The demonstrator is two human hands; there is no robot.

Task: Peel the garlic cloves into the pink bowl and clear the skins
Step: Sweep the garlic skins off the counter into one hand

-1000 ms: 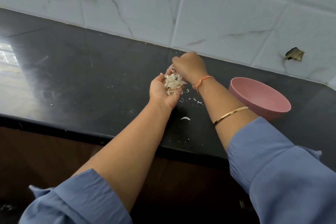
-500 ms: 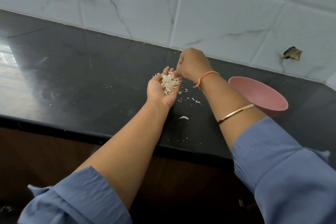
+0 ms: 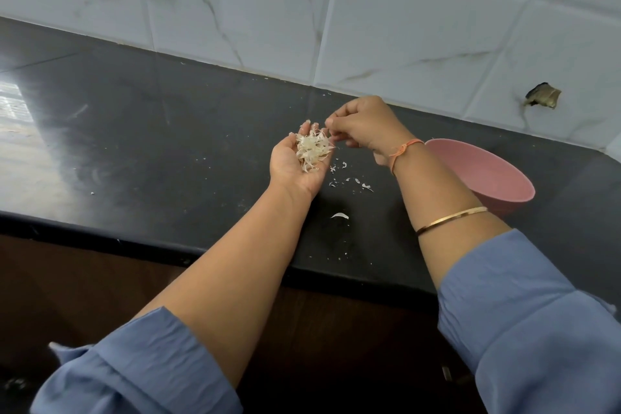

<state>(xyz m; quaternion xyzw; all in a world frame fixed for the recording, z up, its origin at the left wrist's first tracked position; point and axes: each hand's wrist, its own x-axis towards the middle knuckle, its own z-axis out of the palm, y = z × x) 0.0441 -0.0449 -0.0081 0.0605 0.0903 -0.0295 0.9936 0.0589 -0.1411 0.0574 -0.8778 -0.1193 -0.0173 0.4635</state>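
From the head view, the person stands at a black counter (image 3: 168, 144) against a marbled tile wall (image 3: 403, 27), both blue sleeves pushed up.

The left hand (image 3: 292, 171) is palm-up above the counter, its grip released: the fingers lie loosely cupped, carrying a heap of garlic skins (image 3: 314, 151) rather than clasping it. The right hand (image 3: 364, 126) hovers just beside the heap with its fingers curled and thumb and forefinger drawn into a tight pinch. Whether a flake sits in that pinch is too small to tell.

Under the hands, small skin flakes (image 3: 349, 180) dot the counter, and one larger curl of skin (image 3: 340, 215) lies nearer the counter's front edge. The pink bowl (image 3: 477, 168) stands to the right, partly behind the right forearm. No cloves show in the part of it I can see. I judge the peeling done and the clearing under way.

The risks from here:
- **Spilling from the palm.** The skins are papery and piled loose on an open palm, so a tilt of the wrist, a draught or a quick move could scatter them again.
- **Skins in the bowl.** Carrying the heap over the bowl could drop skins in.
- **Flakes left behind.** The tiny flakes may cling to the counter, resist pinching and get missed.
- **The curl at the edge.** A sweep could brush it off onto the floor.
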